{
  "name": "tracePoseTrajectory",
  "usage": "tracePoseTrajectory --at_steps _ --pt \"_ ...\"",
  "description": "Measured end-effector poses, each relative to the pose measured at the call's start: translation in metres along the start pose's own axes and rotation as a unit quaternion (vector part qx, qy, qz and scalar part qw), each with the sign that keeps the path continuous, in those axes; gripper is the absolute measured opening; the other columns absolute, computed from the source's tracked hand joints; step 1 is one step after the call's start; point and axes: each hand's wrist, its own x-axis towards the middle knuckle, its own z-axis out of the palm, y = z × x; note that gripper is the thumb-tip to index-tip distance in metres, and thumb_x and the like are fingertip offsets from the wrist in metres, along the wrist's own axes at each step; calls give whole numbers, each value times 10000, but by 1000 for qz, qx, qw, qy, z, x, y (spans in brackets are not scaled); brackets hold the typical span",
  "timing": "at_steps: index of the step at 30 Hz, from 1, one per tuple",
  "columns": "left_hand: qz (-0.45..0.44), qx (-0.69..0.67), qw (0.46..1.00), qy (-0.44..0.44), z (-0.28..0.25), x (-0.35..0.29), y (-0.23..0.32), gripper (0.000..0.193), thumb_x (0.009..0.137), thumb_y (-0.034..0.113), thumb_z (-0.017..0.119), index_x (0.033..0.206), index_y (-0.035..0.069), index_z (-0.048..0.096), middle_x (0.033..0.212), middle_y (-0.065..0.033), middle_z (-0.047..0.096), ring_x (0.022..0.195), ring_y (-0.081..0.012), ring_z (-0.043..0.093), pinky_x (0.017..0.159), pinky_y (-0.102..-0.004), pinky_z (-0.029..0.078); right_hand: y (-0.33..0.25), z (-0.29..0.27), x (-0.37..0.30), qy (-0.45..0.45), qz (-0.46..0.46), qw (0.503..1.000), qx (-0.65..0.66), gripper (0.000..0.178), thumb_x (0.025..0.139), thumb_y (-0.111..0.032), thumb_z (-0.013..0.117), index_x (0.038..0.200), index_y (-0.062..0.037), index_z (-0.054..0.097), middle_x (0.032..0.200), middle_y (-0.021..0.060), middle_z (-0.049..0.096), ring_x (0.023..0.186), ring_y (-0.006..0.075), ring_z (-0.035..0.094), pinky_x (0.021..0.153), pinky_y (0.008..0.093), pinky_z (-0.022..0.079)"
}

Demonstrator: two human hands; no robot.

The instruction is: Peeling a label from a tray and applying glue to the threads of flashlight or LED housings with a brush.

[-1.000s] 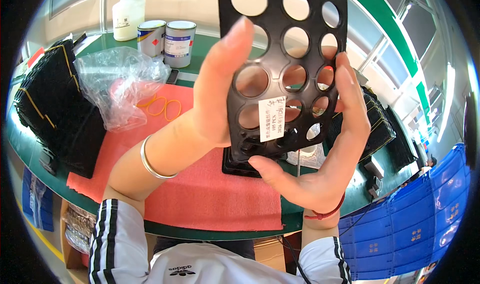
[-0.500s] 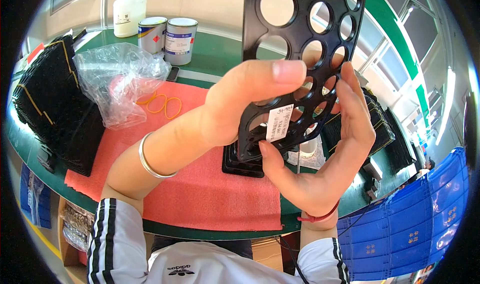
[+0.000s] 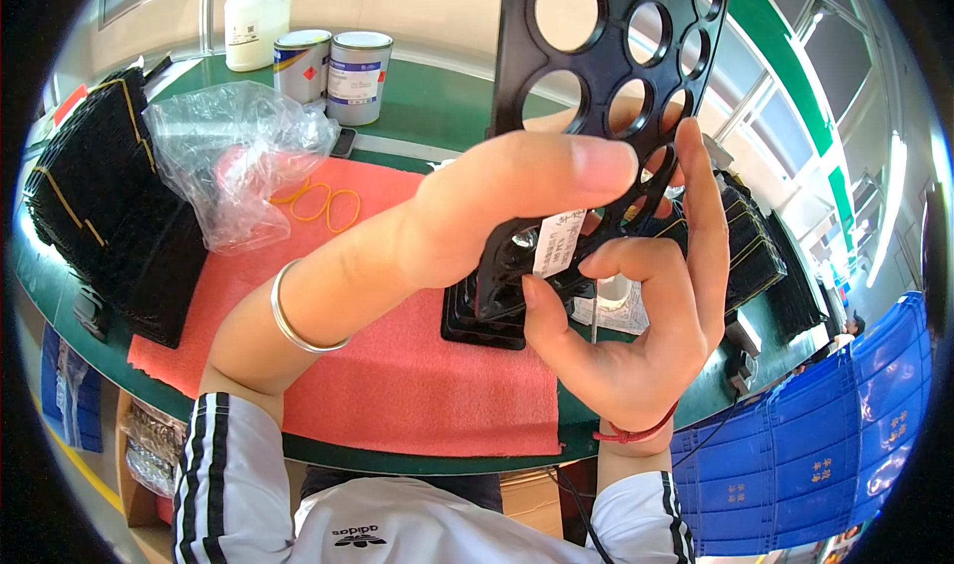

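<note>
A black plastic tray [image 3: 601, 71] with rows of round holes is held up, tilted, in front of me. My left hand [image 3: 487, 201] grips it, thumb across the near face and fingers behind, partly seen through the holes. A white printed label [image 3: 558, 244] sits on the tray's lower part. My right hand [image 3: 656, 350] is at the lower right of the tray, index finger curled close to the label and thumb by the bottom edge. Its other fingers rise along the right side. Beneath, another black tray [image 3: 482, 335] rests on the red mat [image 3: 397, 395].
Banded stacks of black trays stand at left [image 3: 89, 176] and right [image 3: 753, 256]. On the green table are a clear plastic bag [image 3: 224, 157], yellow rubber bands [image 3: 343, 209], two metal cans [image 3: 358, 82] and a white jar [image 3: 255, 32]. Blue panels [image 3: 805, 455] lie at lower right.
My right index finger has come round to the front and curled in beside the label. My left thumb and the tray have shifted slightly right.
</note>
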Motion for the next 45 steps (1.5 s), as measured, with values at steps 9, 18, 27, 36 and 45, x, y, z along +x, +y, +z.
tracePoseTrajectory --at_steps 9,18,27,36,45 --pt "-23 182 980 71 10 8 3 707 715 315 574 1280 -11 302 1265 -133 356 1122 -222 404 929 -335 349 3 1 -3 -7 1 1000 6 167 550 -67 706 621 -23 561 1250 316 402 1127 374 478 860 376 432" --pt "23 214 975 53 6 7 -1 545 739 290 560 1165 2 379 1106 -86 406 993 -170 416 824 -297 348 -4 0 -3 -44 25 998 -31 137 533 -16 673 656 -25 613 1243 312 411 1094 366 509 861 357 430" --pt "31 223 973 50 5 11 -3 470 745 288 557 1095 8 414 1017 -68 427 922 -150 424 768 -282 346 -2 2 -5 -45 34 998 -20 184 529 -14 668 703 24 621 1238 291 429 1032 322 557 789 320 469" --pt "29 236 970 45 6 13 -2 399 751 286 554 1024 14 449 929 -51 449 851 -131 431 712 -268 344 1 0 -2 -51 20 998 3 271 493 -13 635 752 68 619 1223 298 440 1022 304 565 780 314 471" --pt "15 258 966 26 4 11 4 336 757 283 551 953 20 483 840 -33 470 781 -112 438 656 -254 342 -1 -3 -2 -55 35 997 31 204 488 9 596 686 60 597 1207 312 449 1028 314 562 787 320 466"
